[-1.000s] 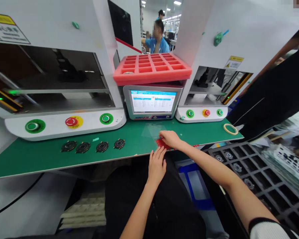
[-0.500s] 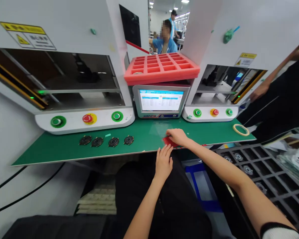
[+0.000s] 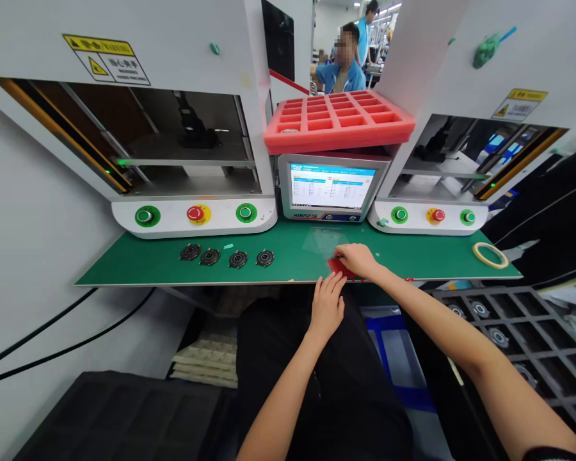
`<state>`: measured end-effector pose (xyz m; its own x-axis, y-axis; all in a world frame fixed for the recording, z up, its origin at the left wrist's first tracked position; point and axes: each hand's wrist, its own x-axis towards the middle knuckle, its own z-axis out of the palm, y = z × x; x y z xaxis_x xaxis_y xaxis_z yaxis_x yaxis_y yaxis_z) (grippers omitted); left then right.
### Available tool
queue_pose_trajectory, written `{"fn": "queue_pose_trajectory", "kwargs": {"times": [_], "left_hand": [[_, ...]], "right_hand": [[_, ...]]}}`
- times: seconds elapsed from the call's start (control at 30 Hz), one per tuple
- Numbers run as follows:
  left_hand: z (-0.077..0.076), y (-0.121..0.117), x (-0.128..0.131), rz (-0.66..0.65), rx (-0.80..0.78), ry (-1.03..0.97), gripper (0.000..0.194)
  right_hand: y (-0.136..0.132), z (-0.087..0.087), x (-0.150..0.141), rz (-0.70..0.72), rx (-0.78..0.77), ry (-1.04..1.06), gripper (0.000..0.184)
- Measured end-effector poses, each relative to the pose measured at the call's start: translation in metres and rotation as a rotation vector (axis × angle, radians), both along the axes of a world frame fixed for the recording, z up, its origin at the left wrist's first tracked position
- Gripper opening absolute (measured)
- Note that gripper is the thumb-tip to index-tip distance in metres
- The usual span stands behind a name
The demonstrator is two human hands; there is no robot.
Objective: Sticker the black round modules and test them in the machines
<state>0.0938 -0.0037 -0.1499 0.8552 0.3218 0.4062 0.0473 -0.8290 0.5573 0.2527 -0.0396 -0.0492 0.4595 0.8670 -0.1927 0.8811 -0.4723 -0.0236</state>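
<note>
Red piece: a small, flat red piece (image 3: 338, 266) lies on the front of the green bench mat, its material too small to tell, and the right hand's fingers cover part of it.

Right hand: the right hand (image 3: 358, 259) reaches in from the side with the wrist low and the fingers curled down over the red piece; whether it pinches or only presses cannot be told.

Left hand: the left hand (image 3: 327, 306) is relaxed and open, holding nothing, its fingertips (image 3: 333, 279) at the mat's front edge just beside the red piece, as if steadying the person's reach.

Clear sheet: a transparent plastic sheet (image 3: 322, 242) lies on the mat just behind the hands.

Green bench mat: the mat (image 3: 292, 272) seems to give one flat surface for small work, in easy reach of a seated person.

Black discs: four round black parts (image 3: 237, 259) sit in a spaced row left of the hands, apparently kept apart for picking.

Tape: a beige tape roll (image 3: 490, 255) lies flat at the mat's right end.

Foam tray: a red foam tray (image 3: 338, 121) with square pockets rests on top of the touchscreen monitor (image 3: 329, 186).
</note>
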Motion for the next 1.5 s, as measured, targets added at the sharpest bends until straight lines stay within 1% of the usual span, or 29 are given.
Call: {"fn": "queue_pose_trajectory", "kwargs": {"times": [0.3, 0.57, 0.8, 0.97, 1.07, 1.13, 1.23, 1.3, 1.33, 1.4, 1.43, 1.5], "left_hand": [[0.000, 0.000, 0.000, -0.014, -0.011, -0.007, 0.054], [0.000, 0.001, 0.001, -0.018, -0.027, -0.013, 0.054], [0.001, 0.001, 0.000, -0.017, -0.044, -0.006, 0.055], [0.000, 0.000, 0.001, -0.019, -0.053, -0.006, 0.055], [0.002, 0.001, 0.000, -0.024, -0.059, -0.013, 0.056], [0.003, 0.001, -0.001, -0.024, -0.066, -0.019, 0.057], [0.003, 0.001, -0.002, -0.026, -0.081, -0.035, 0.058], [0.001, 0.000, 0.000, -0.029, -0.094, -0.056, 0.058], [0.000, -0.001, 0.001, -0.028, -0.101, -0.071, 0.058], [-0.001, 0.000, 0.003, -0.021, -0.117, -0.108, 0.055], [-0.002, 0.002, 0.002, -0.017, -0.129, -0.131, 0.052], [-0.002, 0.008, -0.005, 0.012, -0.161, -0.184, 0.043]], "right_hand": [[0.001, 0.002, 0.000, 0.020, -0.030, -0.003, 0.032], [0.003, 0.002, 0.001, -0.006, -0.036, 0.010, 0.031], [0.002, 0.001, 0.003, -0.043, 0.026, 0.069, 0.031], [0.005, -0.002, 0.011, -0.077, 0.101, 0.173, 0.030], [0.009, -0.001, 0.018, -0.083, 0.182, 0.268, 0.030], [0.009, 0.005, 0.022, -0.084, 0.277, 0.340, 0.027], [0.002, 0.023, 0.020, -0.100, 0.526, 0.443, 0.020], [-0.009, 0.033, 0.006, -0.115, 0.727, 0.520, 0.022], [-0.015, 0.035, -0.005, -0.117, 0.812, 0.567, 0.022], [-0.029, 0.030, -0.032, -0.107, 0.921, 0.677, 0.025], [-0.036, 0.023, -0.047, -0.100, 0.946, 0.732, 0.028], [-0.047, 0.003, -0.075, -0.107, 0.972, 0.820, 0.032]]}}
